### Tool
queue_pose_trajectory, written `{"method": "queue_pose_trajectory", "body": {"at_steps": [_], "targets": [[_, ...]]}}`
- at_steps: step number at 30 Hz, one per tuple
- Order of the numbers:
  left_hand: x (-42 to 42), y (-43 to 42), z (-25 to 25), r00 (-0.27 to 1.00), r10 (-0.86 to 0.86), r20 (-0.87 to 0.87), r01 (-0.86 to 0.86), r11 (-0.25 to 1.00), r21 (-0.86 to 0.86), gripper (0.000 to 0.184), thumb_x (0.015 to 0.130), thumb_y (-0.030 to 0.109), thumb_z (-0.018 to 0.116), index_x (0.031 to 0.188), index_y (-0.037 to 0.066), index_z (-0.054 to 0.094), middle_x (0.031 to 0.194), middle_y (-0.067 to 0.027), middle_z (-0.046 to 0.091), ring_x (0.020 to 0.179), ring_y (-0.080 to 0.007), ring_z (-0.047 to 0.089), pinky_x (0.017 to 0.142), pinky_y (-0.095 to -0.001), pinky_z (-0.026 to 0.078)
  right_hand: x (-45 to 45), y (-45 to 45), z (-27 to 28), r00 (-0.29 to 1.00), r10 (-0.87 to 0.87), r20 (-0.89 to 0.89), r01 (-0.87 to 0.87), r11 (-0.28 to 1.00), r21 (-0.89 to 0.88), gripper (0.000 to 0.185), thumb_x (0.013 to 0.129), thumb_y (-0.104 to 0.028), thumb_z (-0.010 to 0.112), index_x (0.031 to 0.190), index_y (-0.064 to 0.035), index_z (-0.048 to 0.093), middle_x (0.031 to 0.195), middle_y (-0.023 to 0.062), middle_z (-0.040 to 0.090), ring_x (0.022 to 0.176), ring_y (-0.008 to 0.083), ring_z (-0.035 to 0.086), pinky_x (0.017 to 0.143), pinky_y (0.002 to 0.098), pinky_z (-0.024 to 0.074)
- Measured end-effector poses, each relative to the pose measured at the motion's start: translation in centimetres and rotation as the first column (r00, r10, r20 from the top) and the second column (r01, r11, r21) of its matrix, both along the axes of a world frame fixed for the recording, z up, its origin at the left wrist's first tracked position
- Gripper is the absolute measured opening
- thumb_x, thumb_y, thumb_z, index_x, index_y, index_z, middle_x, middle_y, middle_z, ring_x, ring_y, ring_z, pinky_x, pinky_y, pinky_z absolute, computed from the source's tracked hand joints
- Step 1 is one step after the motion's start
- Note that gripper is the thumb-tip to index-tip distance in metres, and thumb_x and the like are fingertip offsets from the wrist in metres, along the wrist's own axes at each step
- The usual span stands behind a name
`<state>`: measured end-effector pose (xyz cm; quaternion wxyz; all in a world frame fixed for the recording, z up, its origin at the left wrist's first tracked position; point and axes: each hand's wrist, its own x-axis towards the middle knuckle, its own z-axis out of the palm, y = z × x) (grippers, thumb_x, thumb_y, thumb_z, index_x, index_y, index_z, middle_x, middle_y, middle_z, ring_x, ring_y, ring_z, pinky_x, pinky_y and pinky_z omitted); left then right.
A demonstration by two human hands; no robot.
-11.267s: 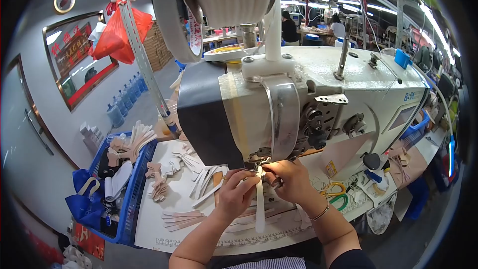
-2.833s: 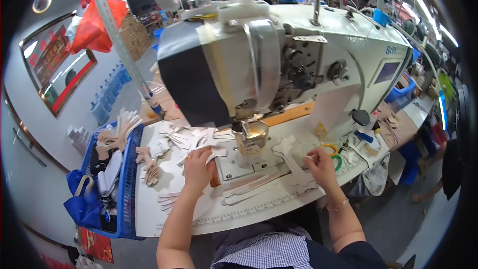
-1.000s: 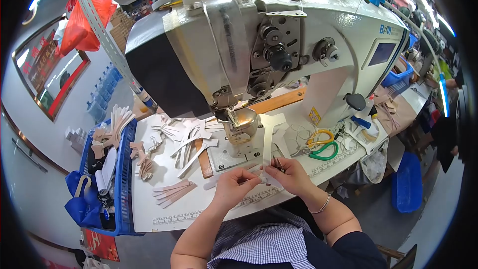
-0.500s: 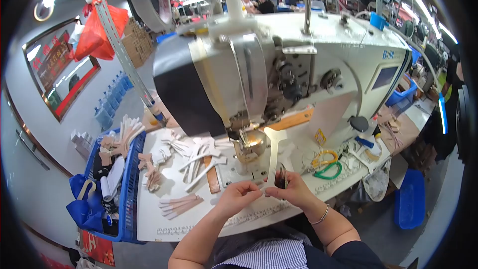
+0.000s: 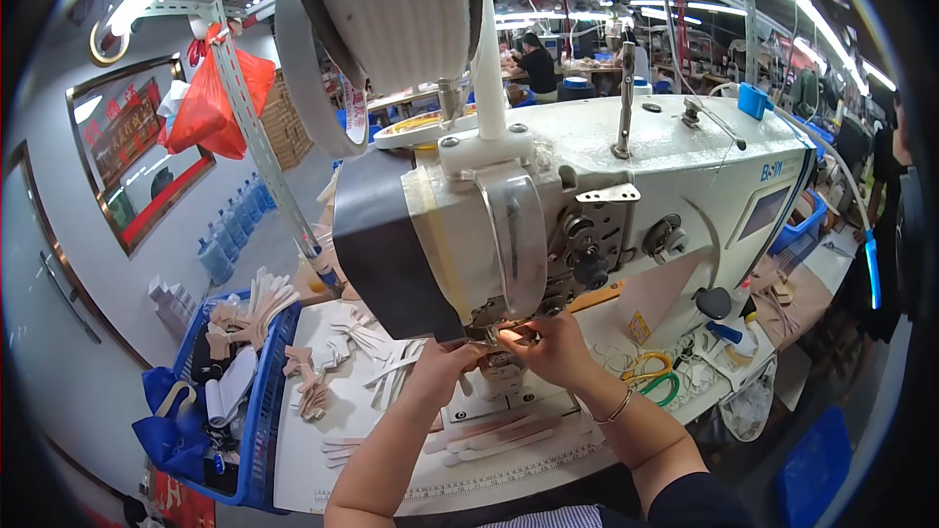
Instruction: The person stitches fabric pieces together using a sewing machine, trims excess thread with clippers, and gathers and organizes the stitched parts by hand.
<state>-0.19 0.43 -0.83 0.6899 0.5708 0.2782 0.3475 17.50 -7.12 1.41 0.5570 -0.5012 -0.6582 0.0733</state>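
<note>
A white sewing machine (image 5: pixel 626 186) stands in front of me, its needle area partly hidden behind my fingers. My left hand (image 5: pixel 442 369) is closed at the left of the presser foot, its fingertips pinched together. Below those fingertips shows a sliver of a pale strip (image 5: pixel 465 386). On the other side of the needle, my right hand (image 5: pixel 556 350) is closed, with its thumb and forefinger reaching in close to the foot. A small dark, shiny object shows by the right fingers, too covered to name. Beneath the hands is the machine's metal post (image 5: pixel 502 376).
Several pinkish strips (image 5: pixel 509 435) lie at the table's front; white strips (image 5: pixel 396 364) lie left. A blue basket (image 5: pixel 259 420) of pieces stands at the left edge. Yellow and green rings (image 5: pixel 663 388) and a blue-handled tool (image 5: pixel 724 331) lie right. A person works far behind.
Both hands have moved up and forward from the table's front to the needle area. The white T-ended strip that was held upright is now mostly hidden. My view has tilted up.
</note>
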Motion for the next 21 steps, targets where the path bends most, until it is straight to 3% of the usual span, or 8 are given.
{"method": "queue_pose_trajectory", "body": {"at_steps": [1,2,5,8,10,13,16,21], "targets": [[0.0,0.2,-0.3,1.000,-0.003,0.031,0.004,0.999,-0.039,0.013,0.080,0.002,0.058,0.092,0.000,0.063,0.085,-0.0048,0.063,0.071,-0.0118,0.054,0.062,-0.0245,0.041,0.0,0.2,0.3,0.999,0.046,-0.016,-0.047,0.988,-0.149,0.015,0.073,-0.014,0.074,0.081,-0.0029,0.067,0.078,0.0111,0.065,0.069,0.0251,0.063,0.061,0.0336,0.0487],[0.0,0.4,-0.6,0.998,-0.003,0.063,0.008,0.997,-0.080,0.015,0.081,0.002,0.058,0.095,0.000,0.062,0.087,-0.0054,0.063,0.073,-0.0130,0.056,0.063,-0.0251,0.043,0.1,0.4,0.3,0.999,0.047,-0.015,-0.049,0.988,-0.149,0.015,0.073,-0.014,0.074,0.081,-0.0029,0.067,0.078,0.0111,0.065,0.069,0.0251,0.063,0.061,0.0336,0.0487],[-0.1,1.2,-1.9,0.993,-0.013,0.117,0.028,0.992,-0.127,0.017,0.081,0.001,0.058,0.099,-0.001,0.060,0.091,-0.0069,0.063,0.079,-0.0158,0.060,0.071,-0.0282,0.049,1.4,0.9,-0.1,0.972,-0.047,0.230,0.031,0.997,0.072,0.022,0.073,-0.020,0.075,0.085,-0.0035,0.066,0.075,0.0111,0.065,0.070,0.0292,0.062,0.060,0.0361,0.0483],[-0.3,1.3,-2.1,0.996,0.009,0.094,0.006,0.987,-0.159,0.017,0.082,0.000,0.059,0.099,-0.002,0.059,0.094,-0.0087,0.063,0.085,-0.0191,0.063,0.079,-0.0332,0.052,3.0,0.1,-1.2,0.967,-0.027,0.254,0.027,1.000,0.000,0.020,0.074,-0.015,0.074,0.090,-0.0064,0.068,0.075,0.0100,0.066,0.068,0.0259,0.063,0.060,0.0346,0.0480],[-0.1,0.8,-1.4,0.996,0.021,0.084,-0.006,0.985,-0.173,0.017,0.082,0.000,0.059,0.099,-0.002,0.059,0.095,-0.0093,0.063,0.087,-0.0201,0.063,0.080,-0.0341,0.053,2.0,-1.3,-0.2,0.960,-0.043,0.277,0.023,0.997,0.077,0.029,0.071,-0.022,0.077,0.096,-0.0110,0.068,0.076,0.0059,0.064,0.066,0.0228,0.060,0.061,0.0338,0.0462],[0.1,0.7,-0.9,0.995,0.012,0.097,0.006,0.982,-0.190,0.016,0.083,0.000,0.059,0.099,-0.003,0.059,0.097,-0.0103,0.063,0.089,-0.0217,0.064,0.082,-0.0349,0.053,1.3,-2.2,0.6,0.881,-0.058,0.470,0.022,0.996,0.081,0.041,0.067,-0.029,0.079,0.103,-0.0170,0.066,0.075,0.0002,0.058,0.064,0.0200,0.055,0.061,0.0322,0.0446],[0.0,0.9,-1.3,0.994,0.008,0.109,0.014,0.980,-0.197,0.018,0.083,-0.001,0.059,0.101,-0.003,0.059,0.098,-0.0112,0.063,0.091,-0.0226,0.064,0.082,-0.0345,0.053,1.1,-1.8,-0.3,0.822,-0.166,0.545,0.059,0.976,0.208,0.041,0.067,-0.024,0.078,0.105,-0.0183,0.064,0.084,0.0001,0.057,0.077,0.0217,0.055,0.063,0.0317,0.0500],[-0.2,1.4,-1.9,0.996,0.013,0.091,0.004,0.982,-0.187,0.022,0.084,0.000,0.057,0.106,-0.003,0.059,0.101,-0.0117,0.063,0.091,-0.0226,0.064,0.082,-0.0343,0.052,0.8,-1.8,-0.4,0.809,-0.225,0.543,0.061,0.951,0.304,0.035,0.070,-0.018,0.074,0.104,-0.0154,0.063,0.088,-0.0003,0.057,0.078,0.0207,0.056,0.065,0.0308,0.0504]]}}
